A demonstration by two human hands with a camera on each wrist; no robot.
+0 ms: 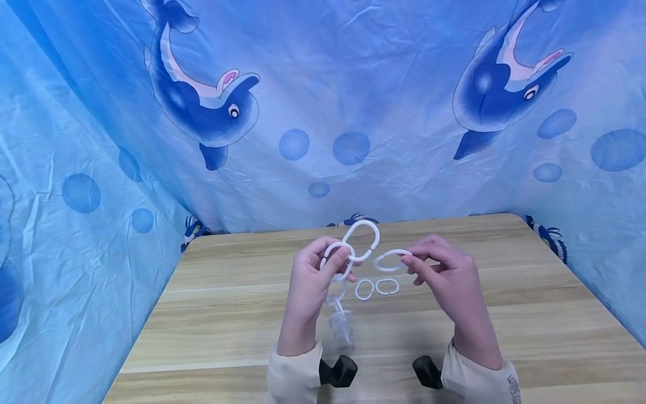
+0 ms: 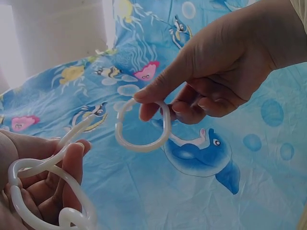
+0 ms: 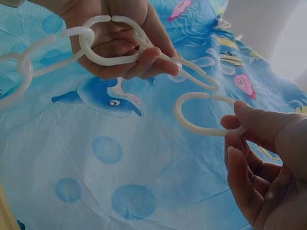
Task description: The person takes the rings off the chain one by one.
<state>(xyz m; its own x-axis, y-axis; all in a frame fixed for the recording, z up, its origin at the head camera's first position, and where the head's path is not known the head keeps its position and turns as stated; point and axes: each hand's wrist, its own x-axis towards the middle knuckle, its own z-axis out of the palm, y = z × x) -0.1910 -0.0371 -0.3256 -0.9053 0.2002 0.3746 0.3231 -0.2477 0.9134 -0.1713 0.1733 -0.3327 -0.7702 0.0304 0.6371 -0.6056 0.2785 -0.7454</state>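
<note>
My left hand [image 1: 305, 280] grips a white plastic chain [image 3: 112, 61] of oval links, thumb and fingers on one link. Its end link [image 1: 363, 223] sticks up past the fingertips towards the right. Below the palm the rest of the chain hangs down, blurred in the head view. Between thumb and fingertips, my right hand [image 1: 449, 275] pinches a single white oval link [image 3: 201, 130] with a small gap in its side. That link is held close beside the chain's end link, its rounded end facing left.
Two loose white links, a left one [image 1: 356, 289] and a right one [image 1: 387, 294], lie side by side on the wooden table [image 1: 227, 314], beyond the hanging chain. A blue curtain [image 1: 313, 73] with dolphins surrounds the table's back and sides.
</note>
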